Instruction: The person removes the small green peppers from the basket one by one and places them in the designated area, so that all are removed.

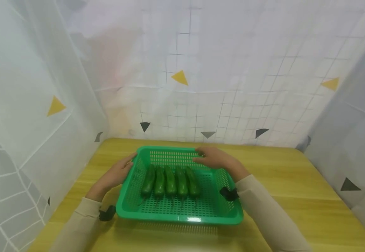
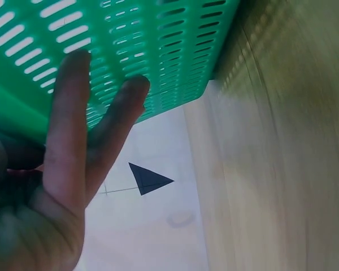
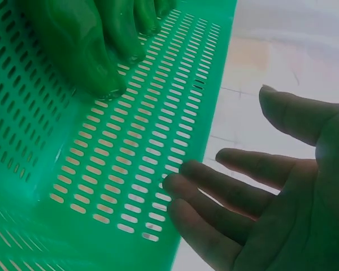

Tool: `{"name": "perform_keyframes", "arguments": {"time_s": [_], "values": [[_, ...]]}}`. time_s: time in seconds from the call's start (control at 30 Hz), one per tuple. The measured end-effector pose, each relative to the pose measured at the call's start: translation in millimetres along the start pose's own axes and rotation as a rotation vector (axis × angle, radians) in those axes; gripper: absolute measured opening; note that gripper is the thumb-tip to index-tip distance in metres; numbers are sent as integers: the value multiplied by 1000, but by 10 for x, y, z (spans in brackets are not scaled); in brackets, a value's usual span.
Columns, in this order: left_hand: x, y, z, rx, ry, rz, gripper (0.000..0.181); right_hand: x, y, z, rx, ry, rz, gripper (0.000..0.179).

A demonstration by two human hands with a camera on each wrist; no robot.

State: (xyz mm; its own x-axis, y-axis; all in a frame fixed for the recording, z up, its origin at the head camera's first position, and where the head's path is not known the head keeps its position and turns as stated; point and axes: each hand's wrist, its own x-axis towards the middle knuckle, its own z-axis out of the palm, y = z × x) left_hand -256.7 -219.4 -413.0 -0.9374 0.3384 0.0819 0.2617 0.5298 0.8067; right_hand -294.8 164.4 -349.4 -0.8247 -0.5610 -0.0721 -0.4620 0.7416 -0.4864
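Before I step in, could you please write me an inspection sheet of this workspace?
Surface: yellowish wood-grain table.
Job's things: green slotted basket with five green peppers side by side inside, stems toward the person.
Clutter: nothing seen.
Grippers: bare hands; left hand with fingers along the outside of the basket's left wall, right hand at the far rim toward its right end, fingers extended; whether it touches is unclear.
Cables: nothing seen.
Surroundings: pale sheeting behind and at both sides, with thin lines and yellow and dark triangles.
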Motion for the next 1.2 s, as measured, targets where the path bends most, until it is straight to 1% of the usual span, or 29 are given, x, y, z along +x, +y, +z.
{"name": "perform_keyframes", "arguments": {"time_s": [0.13,0.23,0.37,0.47,0.67,0.83,1.0,1.1,1.2], "values": [[2,-10,-8,0,2,4,51,36,23,29,-11,3,35,59],[8,-19,-6,-9,-11,5,51,59,48,61,-22,3,64,58],[29,-6,-15,-8,-20,7,51,87,67,94,-37,-9,76,55],[44,14,-36,2,-11,6,51,111,62,92,-45,-17,80,52],[37,40,-57,7,-9,1,51,170,57,107,-68,-61,105,51],[24,16,-41,-8,-5,-6,51,239,68,164,-112,-103,105,51],[27,-8,-6,-18,6,-2,51,289,88,209,-110,-142,136,49],[25,-15,6,-23,10,-8,51,308,98,236,-108,-155,132,47],[15,-20,8,-13,7,-12,51,318,110,268,-36,-172,129,41]]}}
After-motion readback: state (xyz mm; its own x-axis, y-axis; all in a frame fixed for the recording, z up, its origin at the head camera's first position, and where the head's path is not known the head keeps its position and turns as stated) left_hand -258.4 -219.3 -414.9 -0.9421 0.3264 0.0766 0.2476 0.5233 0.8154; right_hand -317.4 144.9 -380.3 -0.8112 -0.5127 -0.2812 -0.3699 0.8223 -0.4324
